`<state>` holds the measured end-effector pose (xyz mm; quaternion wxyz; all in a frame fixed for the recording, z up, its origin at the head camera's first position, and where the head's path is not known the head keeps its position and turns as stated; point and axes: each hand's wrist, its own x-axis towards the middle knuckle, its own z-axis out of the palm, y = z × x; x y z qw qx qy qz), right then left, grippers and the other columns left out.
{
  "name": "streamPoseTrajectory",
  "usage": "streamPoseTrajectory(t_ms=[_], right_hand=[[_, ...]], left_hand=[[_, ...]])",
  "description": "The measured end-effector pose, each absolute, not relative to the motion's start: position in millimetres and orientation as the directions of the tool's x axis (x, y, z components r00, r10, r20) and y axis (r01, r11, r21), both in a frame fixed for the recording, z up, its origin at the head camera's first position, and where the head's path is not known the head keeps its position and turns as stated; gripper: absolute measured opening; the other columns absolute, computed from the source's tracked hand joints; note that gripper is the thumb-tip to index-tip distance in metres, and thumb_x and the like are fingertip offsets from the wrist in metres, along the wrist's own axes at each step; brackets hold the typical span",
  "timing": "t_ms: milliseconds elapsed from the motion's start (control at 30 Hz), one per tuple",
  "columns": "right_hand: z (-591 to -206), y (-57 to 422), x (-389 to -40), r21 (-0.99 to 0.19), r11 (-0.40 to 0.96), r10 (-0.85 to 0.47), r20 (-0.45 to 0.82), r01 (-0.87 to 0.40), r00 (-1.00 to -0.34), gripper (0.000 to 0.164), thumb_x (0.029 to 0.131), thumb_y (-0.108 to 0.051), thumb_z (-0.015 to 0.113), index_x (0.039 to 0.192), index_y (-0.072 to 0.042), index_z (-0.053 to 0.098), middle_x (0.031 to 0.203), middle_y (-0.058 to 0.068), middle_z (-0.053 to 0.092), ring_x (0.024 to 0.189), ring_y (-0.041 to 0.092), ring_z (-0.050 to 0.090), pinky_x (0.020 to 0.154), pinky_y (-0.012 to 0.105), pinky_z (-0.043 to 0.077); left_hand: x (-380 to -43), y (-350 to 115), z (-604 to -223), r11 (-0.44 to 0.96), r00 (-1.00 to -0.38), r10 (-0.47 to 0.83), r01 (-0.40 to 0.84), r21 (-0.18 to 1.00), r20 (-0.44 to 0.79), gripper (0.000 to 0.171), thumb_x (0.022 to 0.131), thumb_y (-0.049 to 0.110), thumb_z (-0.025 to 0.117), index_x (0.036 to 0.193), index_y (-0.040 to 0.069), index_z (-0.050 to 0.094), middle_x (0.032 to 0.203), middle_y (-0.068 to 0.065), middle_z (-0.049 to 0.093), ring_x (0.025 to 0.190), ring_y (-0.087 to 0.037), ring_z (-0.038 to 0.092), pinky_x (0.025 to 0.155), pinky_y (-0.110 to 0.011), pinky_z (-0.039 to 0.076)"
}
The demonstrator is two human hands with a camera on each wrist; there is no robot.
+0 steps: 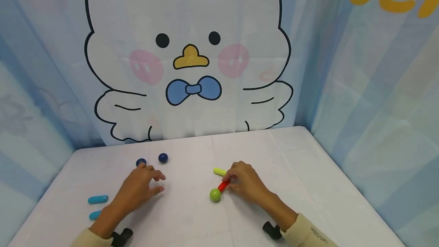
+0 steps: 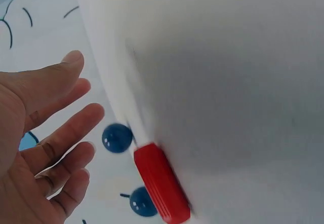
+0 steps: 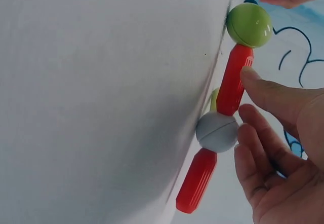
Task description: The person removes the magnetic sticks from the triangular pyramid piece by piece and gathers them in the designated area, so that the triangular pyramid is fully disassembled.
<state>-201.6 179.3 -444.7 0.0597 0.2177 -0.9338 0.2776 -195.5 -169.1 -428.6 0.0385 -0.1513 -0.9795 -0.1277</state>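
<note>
In the head view, my right hand pinches a red ribbed stick between thumb and fingers. A green ball joins one end of that stick, and a white ball joins the other. A second red stick extends from the white ball; my right hand hides both from the head view. My left hand hovers at left with fingers spread and nothing held. Close to its fingertips is a dark blue ball, partly covered. Another red stick lies near it in the left wrist view.
A second dark blue ball lies farther back on the white table. A yellow stick is just beyond my right fingers. Two turquoise sticks lie at the left. Printed curtains stand behind and along both sides.
</note>
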Motion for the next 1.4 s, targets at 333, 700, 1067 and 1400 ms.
streamPoseTrajectory(t_ms=[333, 700, 1067, 1400], right_hand=[[-444.2, 175.5, -202.5, -0.440, 0.765, -0.422, 0.209, -0.470, -0.882, 0.019, 0.078, -0.010, 0.094, 0.090, -0.020, 0.084, 0.089, -0.012, 0.071, 0.089, 0.008, 0.059, 0.087, 0.034, 0.050], [-445.6, 174.3, -200.9, -0.430, 0.797, -0.375, 0.196, -0.424, -0.906, 0.015, 0.080, -0.027, 0.095, 0.090, -0.021, 0.084, 0.082, -0.013, 0.071, 0.079, 0.005, 0.050, 0.072, 0.023, 0.044], [-447.5, 178.1, -200.2, -0.462, 0.790, -0.359, 0.182, -0.402, -0.915, 0.013, 0.081, -0.024, 0.094, 0.089, -0.023, 0.084, 0.082, -0.013, 0.074, 0.078, 0.006, 0.050, 0.072, 0.024, 0.041], [-447.1, 178.0, -200.7, -0.442, 0.789, -0.368, 0.214, -0.426, -0.905, 0.015, 0.079, -0.023, 0.095, 0.088, -0.022, 0.084, 0.081, -0.013, 0.072, 0.077, 0.006, 0.051, 0.072, 0.026, 0.041]], left_hand=[[-192.0, -126.8, -433.8, 0.893, -0.947, 0.307, 0.321, 0.314, 0.096, 0.023, 0.082, 0.028, 0.093, 0.102, 0.024, 0.082, 0.091, 0.009, 0.070, 0.095, -0.012, 0.052, 0.087, -0.034, 0.056], [-193.6, -78.6, -436.7, 0.799, -0.876, 0.469, 0.474, 0.370, 0.109, 0.036, 0.086, 0.031, 0.090, 0.119, 0.023, 0.077, 0.103, 0.006, 0.072, 0.100, -0.010, 0.055, 0.090, -0.036, 0.059], [-204.7, -44.6, -445.0, 0.752, -0.820, 0.557, 0.566, 0.339, 0.133, 0.025, 0.089, 0.030, 0.088, 0.108, 0.020, 0.074, 0.098, 0.004, 0.070, 0.091, -0.012, 0.056, 0.079, -0.030, 0.054], [-209.0, -33.0, -449.2, 0.731, -0.794, 0.582, 0.605, 0.316, 0.173, 0.021, 0.089, 0.025, 0.087, 0.104, 0.020, 0.073, 0.098, 0.001, 0.069, 0.084, -0.011, 0.053, 0.070, -0.023, 0.046]])
